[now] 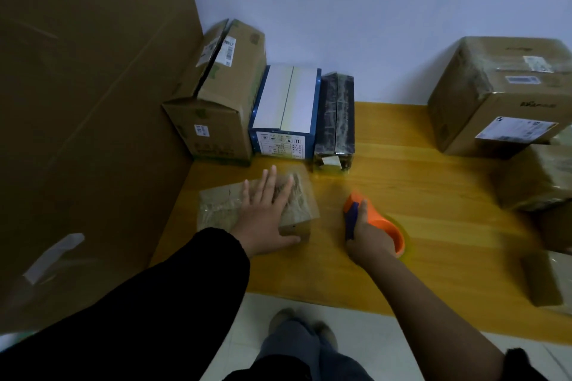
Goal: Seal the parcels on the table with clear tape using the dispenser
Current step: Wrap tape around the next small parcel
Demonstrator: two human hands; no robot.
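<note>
Since the small parcel [216, 210] near the front of the table [433, 195] already looks pretty well covered in shiny tape, I'd guess we're between strips on this one, or nearly done with it. The left hand [266, 213] lies flat on top of it, fingers straight and spread, thumb along the near edge, pinning it down. The right hand [370, 238] is wrapped tight round the handle of the orange tape dispenser [380, 221], which is just to the right of the parcel, not touching it, low over the table. I can't tell if any tape runs from it to the parcel, it's too blurry. Next move, I reckon: get the dispenser's front end onto the parcel, press the tape down and pull across while the left hand stops it sliding. A brown box [216, 102], a blue-and-white box [284, 108] and a black parcel [335, 114] sit at the back by the wall.
</note>
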